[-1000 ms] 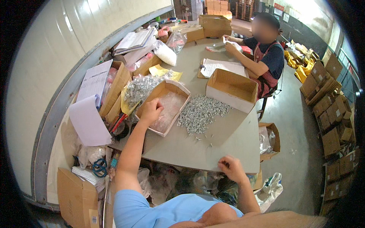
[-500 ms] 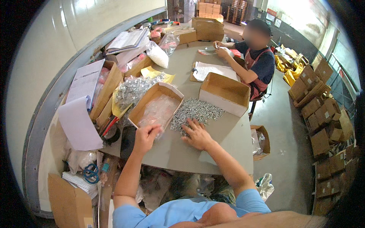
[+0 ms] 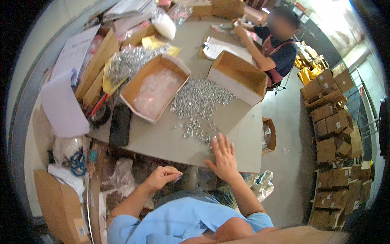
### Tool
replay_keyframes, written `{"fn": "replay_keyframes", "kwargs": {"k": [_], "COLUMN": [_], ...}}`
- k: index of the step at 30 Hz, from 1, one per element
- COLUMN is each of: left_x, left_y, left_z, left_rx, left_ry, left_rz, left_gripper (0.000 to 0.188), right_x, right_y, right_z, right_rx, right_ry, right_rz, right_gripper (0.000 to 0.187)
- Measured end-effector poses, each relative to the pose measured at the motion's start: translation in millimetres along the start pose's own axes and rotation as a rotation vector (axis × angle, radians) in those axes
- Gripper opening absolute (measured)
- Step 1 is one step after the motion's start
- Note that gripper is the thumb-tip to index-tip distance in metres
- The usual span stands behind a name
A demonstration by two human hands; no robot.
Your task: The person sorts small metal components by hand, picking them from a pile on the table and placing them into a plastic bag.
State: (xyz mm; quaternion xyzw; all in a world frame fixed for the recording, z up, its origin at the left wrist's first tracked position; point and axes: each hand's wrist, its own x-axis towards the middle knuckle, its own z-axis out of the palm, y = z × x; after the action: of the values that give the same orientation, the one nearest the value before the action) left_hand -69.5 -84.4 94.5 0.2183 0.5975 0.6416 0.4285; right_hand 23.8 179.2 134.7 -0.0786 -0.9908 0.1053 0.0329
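Below the table's front edge, my left hand (image 3: 163, 178) is closed in a pinch. A bit of clear plastic bag (image 3: 178, 177) pokes out at its fingertips; the rest is hidden. My right hand (image 3: 224, 158) lies palm down at the front edge, fingers spread and open, with a few loose pieces near its fingertips. Ahead of it spreads a heap of small silvery metal parts (image 3: 199, 97), like screws or anchors, with a thinner trail toward me. Left of the heap, an open cardboard box (image 3: 185, 73) holds clear plastic bags (image 3: 156, 91).
Another open box (image 3: 252, 95) stands right of the heap, with a clipboard (image 3: 227, 49) behind it. A dark phone-like slab (image 3: 120, 126) and black tape roll (image 3: 100, 116) lie at left. Across the table sits a co-worker (image 3: 276, 57). Stacked cartons (image 3: 331, 134) line the right.
My left hand has drawn back from the bag box to below the table edge. My right hand has left the heap, coming nearer me, and some metal parts now trail toward the edge.
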Motion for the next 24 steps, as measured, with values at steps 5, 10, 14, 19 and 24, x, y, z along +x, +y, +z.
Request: {"fn": "replay_keyframes", "kwargs": {"k": [5,10,14,19,24], "left_x": [-7,26,33,37,33], "left_y": [-35,-77,-80,-86,-86], "left_z": [1,6,37,59,64], "left_rx": [-0.099,0.439,0.339,0.277,0.238], "left_ry": [-0.111,-0.258,-0.401,-0.471,-0.372], "left_rz": [-0.197,-0.275,-0.289,-0.041,-0.092], "left_gripper": [0.01,0.023,0.032,0.037,0.038], "right_x": [-2,12,4,-7,0], "right_y": [-4,-10,-4,6,5], "right_z": [6,2,-7,-3,-4], "right_rx": [0.039,0.061,0.279,0.523,0.473], "right_ry": [0.032,-0.016,-0.004,0.259,0.247], "right_rz": [0.144,-0.043,-0.102,0.081,0.079], "right_gripper": [0.087,0.08,0.086,0.079,0.05]}}
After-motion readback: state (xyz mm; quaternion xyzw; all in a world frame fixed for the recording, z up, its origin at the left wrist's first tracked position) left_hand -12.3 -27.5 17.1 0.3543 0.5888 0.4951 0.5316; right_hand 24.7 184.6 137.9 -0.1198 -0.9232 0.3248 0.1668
